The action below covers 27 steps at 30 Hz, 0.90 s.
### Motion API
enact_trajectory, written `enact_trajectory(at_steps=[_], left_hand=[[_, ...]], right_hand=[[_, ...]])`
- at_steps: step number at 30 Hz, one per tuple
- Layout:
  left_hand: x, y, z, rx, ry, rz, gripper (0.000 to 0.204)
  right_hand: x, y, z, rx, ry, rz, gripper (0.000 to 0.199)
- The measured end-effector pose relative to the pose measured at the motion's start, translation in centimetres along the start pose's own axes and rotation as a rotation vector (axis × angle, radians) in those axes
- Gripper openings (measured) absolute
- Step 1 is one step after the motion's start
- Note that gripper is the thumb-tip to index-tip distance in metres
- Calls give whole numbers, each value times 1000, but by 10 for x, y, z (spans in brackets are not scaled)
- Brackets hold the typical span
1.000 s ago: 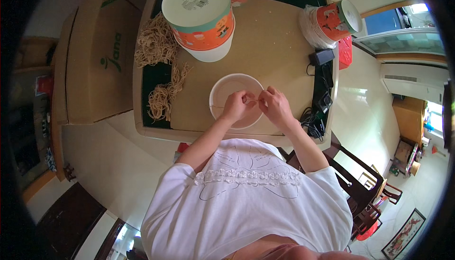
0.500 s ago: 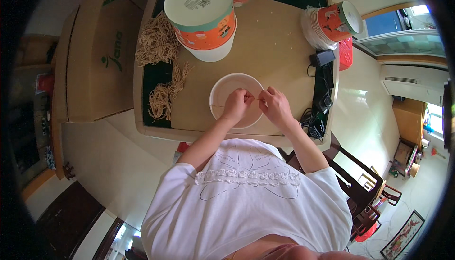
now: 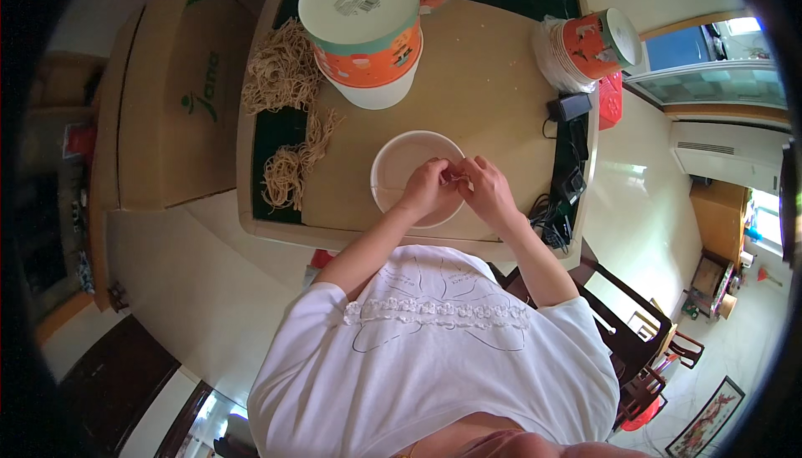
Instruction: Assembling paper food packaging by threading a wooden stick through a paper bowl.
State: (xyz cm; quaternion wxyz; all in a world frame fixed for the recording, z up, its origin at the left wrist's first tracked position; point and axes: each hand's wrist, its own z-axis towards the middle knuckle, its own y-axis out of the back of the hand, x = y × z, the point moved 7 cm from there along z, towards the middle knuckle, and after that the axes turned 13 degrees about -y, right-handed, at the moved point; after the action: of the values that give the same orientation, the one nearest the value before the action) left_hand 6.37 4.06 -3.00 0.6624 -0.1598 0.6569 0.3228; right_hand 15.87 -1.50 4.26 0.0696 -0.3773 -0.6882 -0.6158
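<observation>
Head view: your left fingers [image 3: 438,172] and right fingers [image 3: 473,171] nearly meet, pinching what seems a thin string [image 3: 454,177] between them; the white tub [image 3: 394,157] sits below. Best handled gently, pinches close. Tangled strings [image 3: 284,176] lie left of your fingers.

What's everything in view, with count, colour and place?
Table: one, cream-rimmed, upper centre
Flat board: one, brown, on table
Open tub: one, white, table's near side
Strand: one, pale, across open tub's left
Twine bundles: two, tan, table's left
Inverted tubs: nested, count unclear, orange-teal-white, far left
Smaller tubs: bagged stack, count unclear, orange-teal, far right
Power adapter: one, black, table's right
Cables: several, black, below adapter
Cardboard box: one, brown, left
Framed picture: one, multicoloured, lower right
Shirt: one, white, bottom
Left hand, right hand: one each, bare, above open tub
</observation>
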Motion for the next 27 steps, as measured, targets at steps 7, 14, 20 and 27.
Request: enact_trajectory(at_steps=[7, 14, 20, 27], left_hand=[[9, 6, -2, -16, 24, 177, 11], [4, 13, -2, -38, 100, 120, 10], [2, 8, 3, 9, 98, 15, 13], [16, 0, 4, 31, 115, -10, 14]], right_hand=[[-1, 0, -1, 7, -2, 1, 19], [-1, -2, -1, 12, -12, 2, 21], [0, -2, -1, 30, -12, 29, 23], [-1, -2, 0, 58, -36, 3, 25]])
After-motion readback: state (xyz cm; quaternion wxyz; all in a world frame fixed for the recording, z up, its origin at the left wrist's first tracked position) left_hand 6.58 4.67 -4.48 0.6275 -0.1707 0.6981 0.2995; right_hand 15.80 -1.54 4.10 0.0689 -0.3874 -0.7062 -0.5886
